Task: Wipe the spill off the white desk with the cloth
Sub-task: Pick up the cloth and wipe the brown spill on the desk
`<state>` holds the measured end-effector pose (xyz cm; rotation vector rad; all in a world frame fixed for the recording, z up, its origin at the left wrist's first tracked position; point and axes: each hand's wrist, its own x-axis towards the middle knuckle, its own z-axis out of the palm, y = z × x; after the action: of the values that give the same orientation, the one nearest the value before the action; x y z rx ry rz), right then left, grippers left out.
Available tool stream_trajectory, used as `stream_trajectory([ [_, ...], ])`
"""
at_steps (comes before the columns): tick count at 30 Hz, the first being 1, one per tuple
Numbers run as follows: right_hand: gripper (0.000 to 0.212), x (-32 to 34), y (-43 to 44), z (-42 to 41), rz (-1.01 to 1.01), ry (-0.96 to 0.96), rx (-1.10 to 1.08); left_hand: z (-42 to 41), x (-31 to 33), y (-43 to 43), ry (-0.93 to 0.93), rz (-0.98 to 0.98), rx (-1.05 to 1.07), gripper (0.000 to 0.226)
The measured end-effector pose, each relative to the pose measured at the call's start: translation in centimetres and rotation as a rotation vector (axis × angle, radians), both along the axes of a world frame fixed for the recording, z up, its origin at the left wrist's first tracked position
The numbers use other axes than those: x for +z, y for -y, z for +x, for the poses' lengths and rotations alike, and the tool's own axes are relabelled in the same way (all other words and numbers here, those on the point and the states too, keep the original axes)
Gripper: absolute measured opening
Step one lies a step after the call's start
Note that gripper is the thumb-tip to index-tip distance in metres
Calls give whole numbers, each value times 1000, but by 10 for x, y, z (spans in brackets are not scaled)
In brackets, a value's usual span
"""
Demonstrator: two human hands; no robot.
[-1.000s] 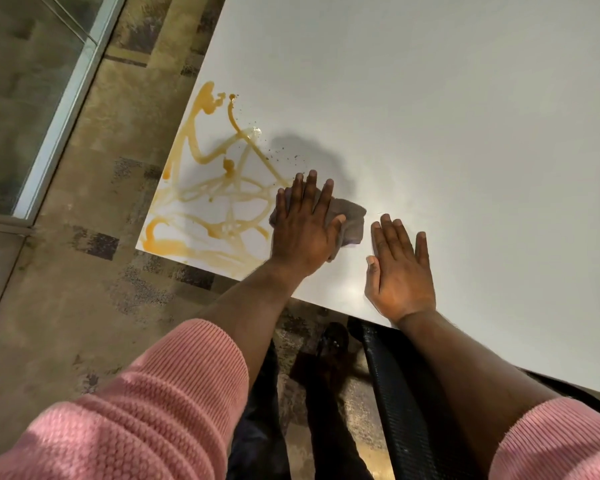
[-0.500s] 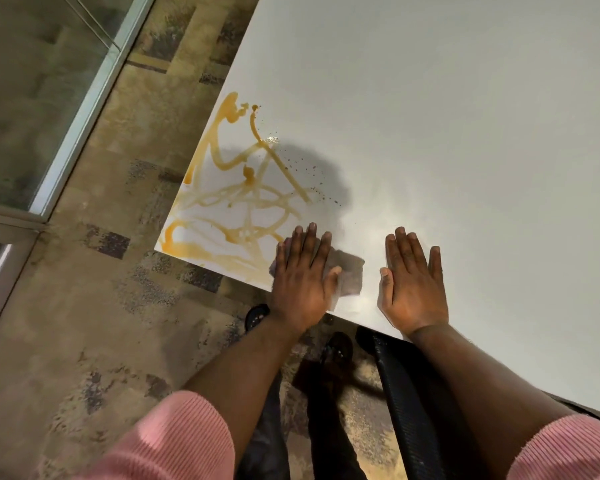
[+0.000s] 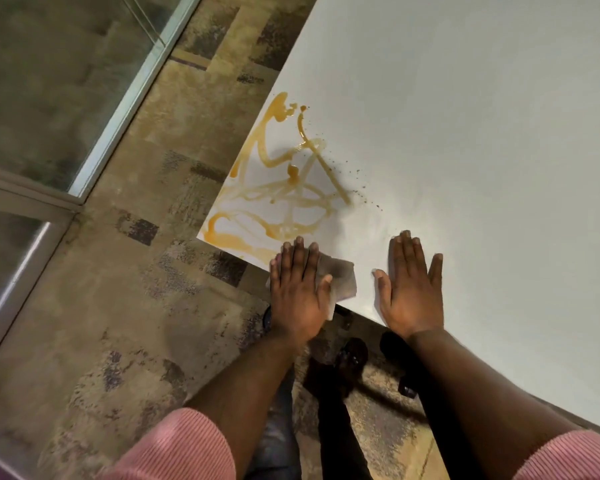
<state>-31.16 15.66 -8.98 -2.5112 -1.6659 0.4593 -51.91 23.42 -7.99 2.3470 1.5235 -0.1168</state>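
My left hand (image 3: 297,289) lies flat on the cloth (image 3: 340,279) at the worktop (image 3: 465,116) edge, the spill (image 3: 284,192) just above-left in frame; my right hand (image 3: 411,289) rests open, farther away.

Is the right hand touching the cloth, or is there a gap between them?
Apart. In the head view, a strip of bare white desk shows between the cloth under the left hand and the right hand, which lies flat.
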Motion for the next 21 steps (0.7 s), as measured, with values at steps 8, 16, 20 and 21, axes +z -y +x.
stream_trajectory([
  [8, 71, -15, 0, -4, -12, 82, -15, -10, -8, -112, -5, 125, 109, 67],
  [16, 72, -14, -2, -6, 3, 73, -31, -7, -10, -25, 30, 115, 76, 69],
  [20, 72, -13, -1, -6, 18, 82, -31, -13, -8, -32, 42, 69, 54, 69],
  [21, 72, -14, -1, -5, 25, 91, -26, -17, -8, -42, 37, 75, 55, 68],
])
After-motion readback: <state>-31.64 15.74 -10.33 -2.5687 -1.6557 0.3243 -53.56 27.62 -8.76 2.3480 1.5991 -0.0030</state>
